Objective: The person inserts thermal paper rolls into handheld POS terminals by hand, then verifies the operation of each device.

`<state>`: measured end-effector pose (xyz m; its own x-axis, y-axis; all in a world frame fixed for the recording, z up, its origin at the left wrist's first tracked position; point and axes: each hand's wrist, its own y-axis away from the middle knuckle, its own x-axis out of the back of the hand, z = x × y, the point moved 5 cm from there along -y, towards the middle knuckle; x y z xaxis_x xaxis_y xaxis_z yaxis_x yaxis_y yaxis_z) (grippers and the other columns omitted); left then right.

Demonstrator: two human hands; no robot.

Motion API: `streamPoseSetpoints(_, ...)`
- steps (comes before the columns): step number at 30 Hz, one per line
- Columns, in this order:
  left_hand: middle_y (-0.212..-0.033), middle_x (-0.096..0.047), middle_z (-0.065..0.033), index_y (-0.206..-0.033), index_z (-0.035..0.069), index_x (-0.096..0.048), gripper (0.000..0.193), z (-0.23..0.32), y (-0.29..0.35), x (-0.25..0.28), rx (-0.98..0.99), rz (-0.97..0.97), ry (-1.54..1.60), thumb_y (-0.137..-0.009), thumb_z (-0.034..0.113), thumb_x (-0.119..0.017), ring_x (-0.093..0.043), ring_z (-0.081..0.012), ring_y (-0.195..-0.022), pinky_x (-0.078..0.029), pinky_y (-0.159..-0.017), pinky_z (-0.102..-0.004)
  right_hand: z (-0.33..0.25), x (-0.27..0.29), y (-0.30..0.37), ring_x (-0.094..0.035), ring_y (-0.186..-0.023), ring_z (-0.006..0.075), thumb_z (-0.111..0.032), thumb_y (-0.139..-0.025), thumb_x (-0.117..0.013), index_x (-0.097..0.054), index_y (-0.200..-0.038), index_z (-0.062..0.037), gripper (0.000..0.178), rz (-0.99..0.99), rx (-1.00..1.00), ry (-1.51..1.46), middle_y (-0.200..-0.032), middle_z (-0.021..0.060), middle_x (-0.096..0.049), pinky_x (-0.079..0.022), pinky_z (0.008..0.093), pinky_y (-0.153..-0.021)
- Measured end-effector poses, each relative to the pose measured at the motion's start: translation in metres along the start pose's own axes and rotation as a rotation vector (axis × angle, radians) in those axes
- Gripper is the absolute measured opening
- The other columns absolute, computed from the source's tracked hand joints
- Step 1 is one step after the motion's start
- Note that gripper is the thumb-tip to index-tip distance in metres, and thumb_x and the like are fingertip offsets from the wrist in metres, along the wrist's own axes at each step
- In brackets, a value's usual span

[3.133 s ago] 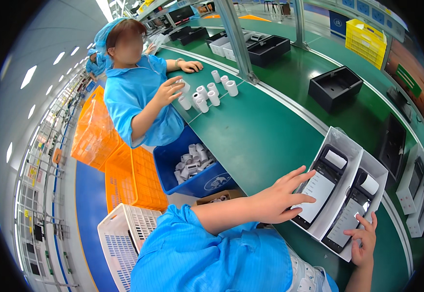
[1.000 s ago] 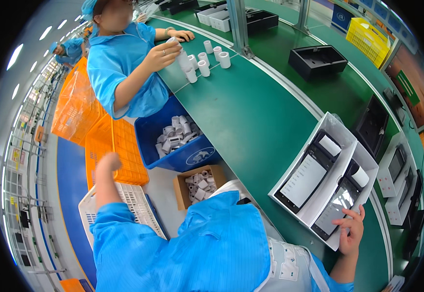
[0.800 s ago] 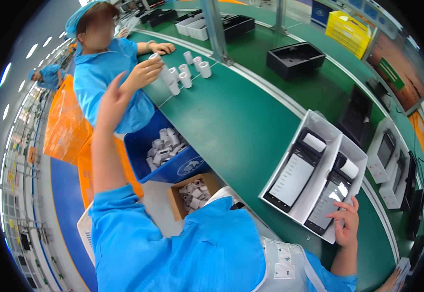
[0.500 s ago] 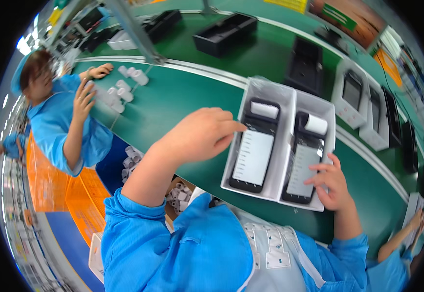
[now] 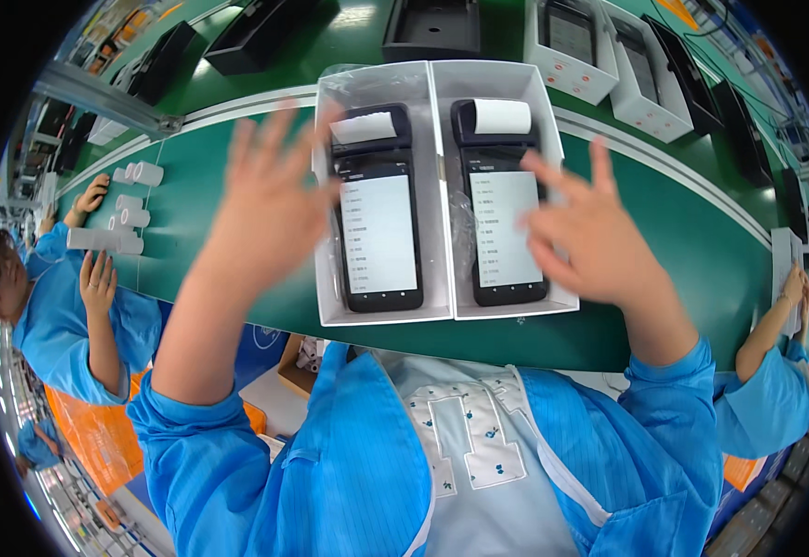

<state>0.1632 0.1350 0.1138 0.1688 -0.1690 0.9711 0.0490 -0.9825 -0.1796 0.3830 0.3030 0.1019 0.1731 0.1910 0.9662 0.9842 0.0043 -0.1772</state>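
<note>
Two open white boxes (image 5: 386, 313) (image 5: 521, 307) sit side by side on the green worktable. In each lies a black handheld printer terminal, the left terminal (image 5: 378, 237) and the right terminal (image 5: 505, 227), both with a lit screen showing a list. A white paper roll (image 5: 364, 128) shows at the top of the left one, and another paper roll (image 5: 503, 117) on the right one. My left hand (image 5: 274, 200), blurred, is spread by the left box's outer side, holding nothing. Over the right terminal's edge, my right hand (image 5: 581, 223) hovers with fingers apart, also holding nothing.
A co-worker (image 5: 61, 306) sits at the left beside several white paper rolls (image 5: 130, 218). Beyond a metal rail stand black trays (image 5: 432, 28) and more white boxes with terminals (image 5: 572, 56). Another person's hands (image 5: 795, 288) hold a white box at the right.
My left hand has left the left terminal and spread its fingers. My right hand has shifted up along the right terminal. The view has turned, so the boxes appear straighter and further left.
</note>
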Motion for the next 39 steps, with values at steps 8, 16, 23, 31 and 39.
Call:
streamPoseSetpoints(8, -0.155, -0.032, -0.015, -0.106, 0.018, -0.074, 0.029, 0.017, 0.024, 0.015, 0.093, 0.036, 0.359, -0.079, 0.01, -0.069, -0.018, -0.047, -0.145, -0.024, -0.114, -0.0572, -0.009, 0.004, 0.006, -0.06, -0.12, 0.027, -0.013, -0.082, -0.065, -0.068, -0.079, -0.0108, 0.005, 0.067, 0.201, -0.296, -0.087, -0.0026, -0.071, -0.014, 0.0695, -0.113)
streamPoseSetpoints(16, -0.155, -0.031, -0.0186, -0.101, 0.015, -0.076, 0.026, 0.032, 0.063, 0.012, 0.151, -0.1, 0.416, -0.078, 0.006, -0.067, -0.016, -0.0487, -0.145, -0.023, -0.114, -0.0571, -0.014, -0.01, 0.002, -0.06, -0.12, 0.0259, -0.009, -0.08, -0.061, -0.068, -0.069, -0.0104, 0.013, -0.002, 0.238, -0.311, -0.07, -0.0014, -0.066, -0.018, 0.0664, -0.114)
streamPoseSetpoints(23, -0.157, -0.025, -0.0222, -0.104, 0.015, -0.076, 0.032, 0.033, 0.063, 0.004, 0.045, -0.161, 0.444, -0.086, 0.028, -0.054, -0.008, -0.0504, -0.146, -0.011, -0.116, -0.0589, -0.01, -0.014, 0.001, -0.057, -0.123, 0.0288, -0.006, -0.077, -0.058, -0.07, -0.074, -0.0109, 0.013, -0.036, 0.207, -0.314, -0.075, -0.0017, -0.068, -0.015, 0.0649, -0.115)
streamPoseSetpoints(31, -0.159, -0.023, -0.0194, -0.109, 0.017, -0.075, 0.051, 0.039, 0.054, -0.006, -0.008, -0.253, 0.406, -0.093, 0.053, -0.044, -0.009, -0.051, -0.145, -0.012, -0.114, -0.0619, -0.008, -0.009, 0.001, -0.057, -0.124, 0.0273, -0.008, -0.079, -0.06, -0.073, -0.082, -0.0125, 0.014, 0.004, 0.222, -0.371, -0.079, -0.002, -0.07, -0.017, 0.065, -0.114)
streamPoseSetpoints(39, -0.159, -0.015, -0.025, -0.132, 0.019, -0.061, 0.065, 0.041, 0.061, -0.005, 0.041, -0.173, 0.467, -0.09, 0.066, -0.044, -0.008, -0.0526, -0.145, -0.012, -0.113, -0.0624, 0.002, 0.0, 0.022, -0.042, -0.136, 0.0431, -0.018, -0.081, -0.054, -0.065, -0.092, -0.011, 0.018, 0.168, 0.123, -0.619, -0.115, 0.0109, -0.069, -0.006, 0.0591, -0.117)
